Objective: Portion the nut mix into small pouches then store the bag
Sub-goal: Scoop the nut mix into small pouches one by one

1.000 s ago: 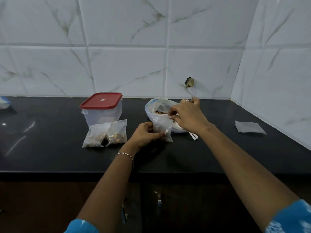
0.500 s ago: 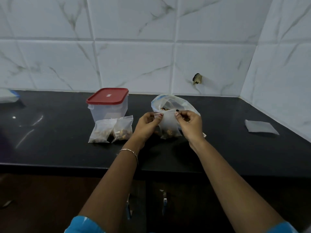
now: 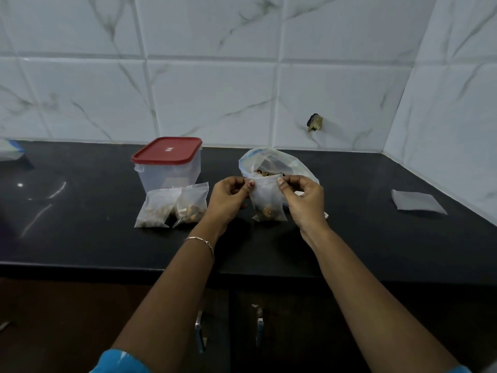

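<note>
A small clear pouch (image 3: 267, 201) with a few nuts at its bottom stands upright on the black counter (image 3: 80, 238). My left hand (image 3: 228, 200) pinches its top left corner and my right hand (image 3: 304, 203) pinches its top right corner. Right behind it sits the big clear nut mix bag (image 3: 271, 162), its mouth open and nuts visible inside. Two filled pouches (image 3: 172, 204) lean together to the left, in front of a clear tub.
The clear tub with a red lid (image 3: 168, 164) stands at the back left. An empty flat pouch (image 3: 416, 203) lies far right near the tiled wall corner. A blue-edged plastic item (image 3: 10, 152) shows at the left edge. Cabinet handles (image 3: 200, 329) sit below the counter.
A second ago my right hand was at the pouch's mouth by the big bag while my left held the pouch. Both hands now pinch its top corners.
</note>
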Demonstrator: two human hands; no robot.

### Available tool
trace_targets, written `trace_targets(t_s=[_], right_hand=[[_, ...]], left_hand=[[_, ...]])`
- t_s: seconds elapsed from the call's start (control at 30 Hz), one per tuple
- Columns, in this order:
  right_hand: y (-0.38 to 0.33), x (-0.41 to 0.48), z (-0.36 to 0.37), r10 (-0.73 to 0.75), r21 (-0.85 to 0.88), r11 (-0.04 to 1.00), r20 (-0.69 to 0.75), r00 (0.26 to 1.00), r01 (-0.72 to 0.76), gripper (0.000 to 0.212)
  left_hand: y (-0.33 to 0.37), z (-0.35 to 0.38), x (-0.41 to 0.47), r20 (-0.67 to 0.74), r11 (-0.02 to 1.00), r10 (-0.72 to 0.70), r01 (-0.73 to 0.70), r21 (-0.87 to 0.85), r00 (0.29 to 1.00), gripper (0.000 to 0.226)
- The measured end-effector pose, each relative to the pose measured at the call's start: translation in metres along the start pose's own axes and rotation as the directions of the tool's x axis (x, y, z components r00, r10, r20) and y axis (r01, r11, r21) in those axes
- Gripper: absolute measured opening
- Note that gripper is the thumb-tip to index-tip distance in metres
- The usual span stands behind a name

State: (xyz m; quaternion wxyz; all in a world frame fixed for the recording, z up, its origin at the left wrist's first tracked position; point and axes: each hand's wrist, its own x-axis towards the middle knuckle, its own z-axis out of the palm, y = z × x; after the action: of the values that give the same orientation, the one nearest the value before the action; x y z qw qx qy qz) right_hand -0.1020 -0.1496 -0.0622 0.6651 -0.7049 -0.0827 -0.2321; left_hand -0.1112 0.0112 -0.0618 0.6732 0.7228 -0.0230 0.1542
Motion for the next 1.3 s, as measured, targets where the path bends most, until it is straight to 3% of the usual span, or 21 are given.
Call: trace_targets(t_s=[0.23, 0.43, 0.8, 1.13, 1.3], right_hand=[[0.0015, 0.0014, 0.0011, 0.015, 0.026, 1.0, 0.01, 1.0, -0.015, 0.007], [0.0013, 0.0015, 0.0003, 0.056, 0.127, 0.99, 0.039, 0.998, -0.06, 0.016], [0.006, 0.0025, -0.0022, 0.057, 0.09, 0.994, 0.04, 0.998, -0.06, 0.018], [-0.0016, -0.0058, 0.0005, -0.015, 0.075, 0.997, 0.095, 0.995, 0.008, 0.003], [0.0005, -0.0072, 0.0021, -0.052, 0.018, 0.999, 0.154, 0.987, 0.05, 0.01]], left_hand=[[0.0038, 0.0025, -0.0023, -0.01, 1.0, 0.03, -0.03, 0.003, 1.0, 0.014], [0.005, 0.0006, -0.0014, -0.014, 0.999, 0.043, -0.043, -0.01, 0.999, 0.01], [0.0075, 0.0013, -0.0065, 0.022, 0.999, 0.039, -0.039, -0.032, 0.999, 0.005], [0.008, 0.0011, -0.0067, 0.033, 0.995, 0.086, -0.084, -0.057, 0.996, 0.005], [0.0084, 0.0033, -0.0082, 0.067, 0.992, 0.078, -0.071, -0.1, 0.995, 0.006]])
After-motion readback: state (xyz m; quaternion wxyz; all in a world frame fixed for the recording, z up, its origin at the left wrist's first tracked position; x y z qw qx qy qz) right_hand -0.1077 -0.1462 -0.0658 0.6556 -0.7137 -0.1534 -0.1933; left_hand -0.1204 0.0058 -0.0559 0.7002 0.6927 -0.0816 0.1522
